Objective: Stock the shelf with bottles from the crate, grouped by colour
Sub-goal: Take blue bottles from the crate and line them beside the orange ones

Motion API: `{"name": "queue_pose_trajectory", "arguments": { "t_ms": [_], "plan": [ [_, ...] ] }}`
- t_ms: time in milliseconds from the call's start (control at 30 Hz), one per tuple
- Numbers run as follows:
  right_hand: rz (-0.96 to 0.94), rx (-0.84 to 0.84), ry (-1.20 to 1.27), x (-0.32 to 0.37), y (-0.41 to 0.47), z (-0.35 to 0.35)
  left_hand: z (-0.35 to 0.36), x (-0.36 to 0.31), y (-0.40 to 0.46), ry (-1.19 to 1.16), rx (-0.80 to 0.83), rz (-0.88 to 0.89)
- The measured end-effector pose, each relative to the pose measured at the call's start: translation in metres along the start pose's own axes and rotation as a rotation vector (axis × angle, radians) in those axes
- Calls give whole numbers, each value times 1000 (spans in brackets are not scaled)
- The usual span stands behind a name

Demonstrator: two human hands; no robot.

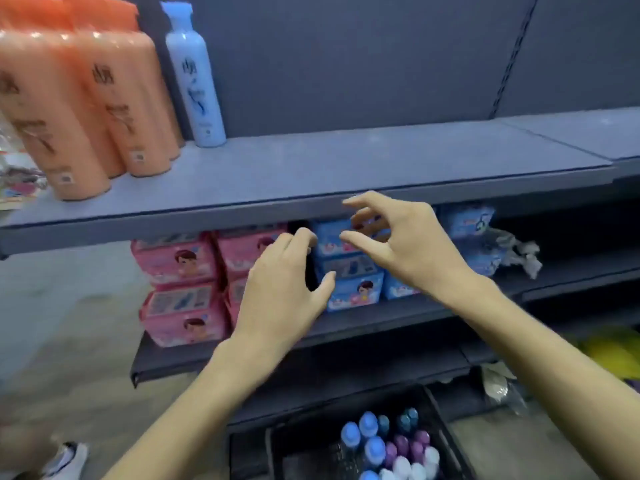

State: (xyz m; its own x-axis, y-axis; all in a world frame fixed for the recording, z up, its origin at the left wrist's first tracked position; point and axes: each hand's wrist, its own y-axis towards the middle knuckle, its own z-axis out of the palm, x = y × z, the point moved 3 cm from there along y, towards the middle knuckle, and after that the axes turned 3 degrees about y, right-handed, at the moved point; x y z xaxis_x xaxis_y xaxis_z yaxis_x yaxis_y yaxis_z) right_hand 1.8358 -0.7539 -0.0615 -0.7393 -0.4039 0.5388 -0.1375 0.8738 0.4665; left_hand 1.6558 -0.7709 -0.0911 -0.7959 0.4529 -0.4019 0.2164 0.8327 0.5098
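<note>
Several orange bottles (86, 109) stand grouped at the left end of the grey shelf (311, 171). One pale blue bottle (195, 81) stands upright just right of them. A black crate (440, 420) on the floor at the bottom holds several bottles with blue, purple, white and teal caps (391, 448). My left hand (287, 289) and my right hand (398, 244) hover in front of the shelf's front edge, between shelf and crate. Both have loosely spread, relaxed fingers and hold nothing.
On the lower shelf (346, 323) sit pink packs (180, 289) on the left and blue packs (349, 271) on the right. Most of the grey shelf right of the pale blue bottle is bare. A yellow item (609, 351) lies at the right, and a shoe (65, 459) at the bottom left.
</note>
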Motion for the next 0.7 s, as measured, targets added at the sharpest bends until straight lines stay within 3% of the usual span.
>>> {"name": "queue_pose_trajectory", "arguments": {
  "t_ms": [200, 367, 567, 700],
  "plan": [
    [369, 296, 17, -137, -151, 110, 172, 37, -121, -2, 483, -199],
    [597, 467, 49, -224, -248, 204, 281, 72, -222, -18, 755, -326],
    [684, 632, 19, -303, -314, 314, 384, 121, -300, -63, 856, -419],
    [639, 697, -40, -342, -335, 379, 442, 149, -330, -73, 880, -480]
  ]
}}
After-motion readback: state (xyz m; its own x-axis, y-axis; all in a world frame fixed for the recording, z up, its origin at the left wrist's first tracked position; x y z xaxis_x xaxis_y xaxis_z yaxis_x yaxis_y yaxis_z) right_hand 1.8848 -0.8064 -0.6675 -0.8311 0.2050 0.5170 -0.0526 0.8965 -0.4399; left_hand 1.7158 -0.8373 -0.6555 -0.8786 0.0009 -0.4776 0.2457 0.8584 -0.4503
